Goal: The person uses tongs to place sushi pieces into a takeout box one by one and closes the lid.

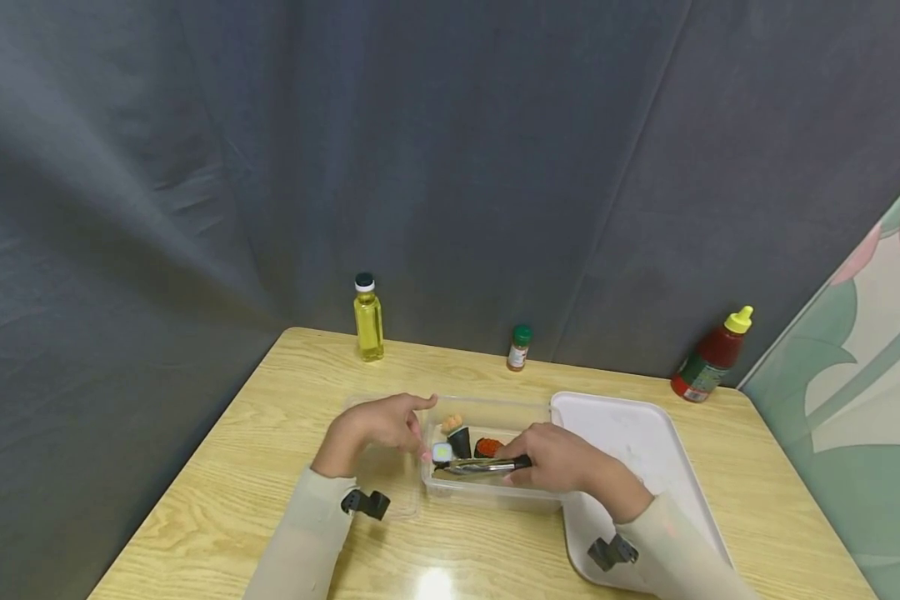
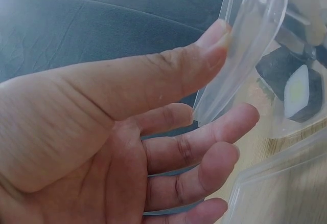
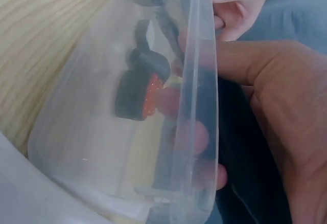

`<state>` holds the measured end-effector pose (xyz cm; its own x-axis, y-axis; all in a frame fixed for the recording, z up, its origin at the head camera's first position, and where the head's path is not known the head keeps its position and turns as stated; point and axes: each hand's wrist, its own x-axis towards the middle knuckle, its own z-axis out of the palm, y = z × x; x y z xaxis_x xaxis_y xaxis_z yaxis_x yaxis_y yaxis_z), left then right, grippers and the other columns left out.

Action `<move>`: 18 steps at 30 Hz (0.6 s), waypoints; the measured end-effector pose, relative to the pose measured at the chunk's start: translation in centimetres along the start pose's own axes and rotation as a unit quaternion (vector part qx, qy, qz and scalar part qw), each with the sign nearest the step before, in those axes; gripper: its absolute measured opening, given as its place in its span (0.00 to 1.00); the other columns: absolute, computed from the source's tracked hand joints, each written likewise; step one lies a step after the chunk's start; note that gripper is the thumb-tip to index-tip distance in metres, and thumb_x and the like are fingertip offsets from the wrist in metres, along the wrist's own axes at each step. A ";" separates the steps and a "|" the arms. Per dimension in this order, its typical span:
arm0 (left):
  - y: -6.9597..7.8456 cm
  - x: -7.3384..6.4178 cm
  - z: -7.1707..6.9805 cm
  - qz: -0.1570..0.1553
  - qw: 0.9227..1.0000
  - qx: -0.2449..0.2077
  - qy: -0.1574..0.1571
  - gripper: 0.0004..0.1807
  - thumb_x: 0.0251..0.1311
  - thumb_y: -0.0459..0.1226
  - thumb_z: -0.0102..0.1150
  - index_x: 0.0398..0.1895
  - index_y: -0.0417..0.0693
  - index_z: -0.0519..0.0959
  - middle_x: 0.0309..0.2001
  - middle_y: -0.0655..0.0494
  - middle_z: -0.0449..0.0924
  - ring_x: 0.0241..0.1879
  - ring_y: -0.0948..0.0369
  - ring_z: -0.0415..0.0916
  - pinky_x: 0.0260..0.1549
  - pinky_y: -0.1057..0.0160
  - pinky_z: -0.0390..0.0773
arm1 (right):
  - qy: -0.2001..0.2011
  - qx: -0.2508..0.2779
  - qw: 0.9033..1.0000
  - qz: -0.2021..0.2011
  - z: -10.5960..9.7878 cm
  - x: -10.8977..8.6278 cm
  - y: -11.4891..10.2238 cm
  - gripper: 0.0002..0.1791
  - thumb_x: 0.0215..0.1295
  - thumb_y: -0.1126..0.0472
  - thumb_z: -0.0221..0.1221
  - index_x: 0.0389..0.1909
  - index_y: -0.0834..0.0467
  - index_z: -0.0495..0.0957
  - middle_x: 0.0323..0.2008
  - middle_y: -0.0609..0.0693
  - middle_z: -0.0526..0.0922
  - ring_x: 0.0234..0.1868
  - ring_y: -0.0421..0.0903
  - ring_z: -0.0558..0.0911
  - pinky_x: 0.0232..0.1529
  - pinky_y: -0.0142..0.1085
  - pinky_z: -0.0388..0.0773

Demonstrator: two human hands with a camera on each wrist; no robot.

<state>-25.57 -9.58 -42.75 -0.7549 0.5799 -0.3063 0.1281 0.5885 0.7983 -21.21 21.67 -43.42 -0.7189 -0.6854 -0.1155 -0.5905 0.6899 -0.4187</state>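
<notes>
My right hand grasps the tongs inside the clear container, at its near side; my left hand, relaxed, grasps nothing by the left wall. I should guide the tips gently beside the white-topped roll.

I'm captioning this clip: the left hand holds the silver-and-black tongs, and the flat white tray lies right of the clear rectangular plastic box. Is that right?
Not quite: in the head view, the right hand, not the left hand, holds the silver-and-black tongs. The flat white tray does lie right of the clear rectangular plastic box.
</notes>
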 end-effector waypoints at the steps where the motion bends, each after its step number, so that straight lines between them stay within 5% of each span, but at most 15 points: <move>1: 0.0 0.0 0.0 0.000 1.000 0.000 0.000 0.56 0.56 0.33 0.79 0.85 0.45 0.55 0.26 0.48 0.84 0.23 0.60 0.70 0.27 0.65 0.67 | -0.001 -0.002 1.000 -0.001 0.0 0.0 0.0 0.20 0.69 0.51 0.70 0.58 0.56 0.88 0.53 0.51 0.92 0.22 0.31 0.75 0.28 0.30 0.75; 7: -0.1 0.1 0.0 0.000 1.000 -0.001 -0.004 0.57 0.57 0.33 0.79 0.86 0.46 0.54 0.28 0.42 0.85 0.22 0.60 0.69 0.25 0.65 0.65 | 0.022 -0.061 0.998 0.009 0.1 -0.3 -0.2 0.22 0.67 0.49 0.71 0.59 0.52 0.88 0.47 0.46 0.93 0.28 0.34 0.81 0.33 0.34 0.78; 11: 0.0 0.1 -0.1 0.000 1.000 0.000 -0.004 0.56 0.57 0.32 0.78 0.86 0.46 0.54 0.28 0.42 0.85 0.22 0.59 0.69 0.25 0.64 0.64 | 0.044 -0.083 0.995 0.036 0.1 -0.5 -0.3 0.24 0.66 0.49 0.72 0.61 0.51 0.87 0.24 0.41 0.85 0.19 0.33 0.64 0.26 0.32 0.64; 13: 0.0 0.1 -0.1 0.000 1.000 0.002 -0.003 0.56 0.57 0.32 0.78 0.86 0.46 0.54 0.26 0.46 0.84 0.22 0.59 0.69 0.26 0.64 0.65 | 0.057 -0.089 0.994 0.041 0.2 -0.6 -0.3 0.24 0.65 0.49 0.72 0.61 0.51 0.87 0.20 0.39 0.80 0.18 0.33 0.58 0.25 0.32 0.59; 18: 0.0 0.0 0.0 0.003 1.000 0.004 0.000 0.56 0.56 0.33 0.79 0.85 0.45 0.55 0.23 0.55 0.81 0.23 0.60 0.70 0.27 0.65 0.67 | 0.096 -0.106 0.989 0.035 0.2 -1.4 0.1 0.24 0.65 0.49 0.73 0.61 0.51 0.87 0.27 0.35 0.84 0.19 0.30 0.62 0.28 0.30 0.64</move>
<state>-25.59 -9.61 -42.74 -0.7537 0.5836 -0.3021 0.1381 0.5901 0.7955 -20.16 22.68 -43.51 -0.8052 -0.5913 0.0449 -0.5857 0.7812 -0.2161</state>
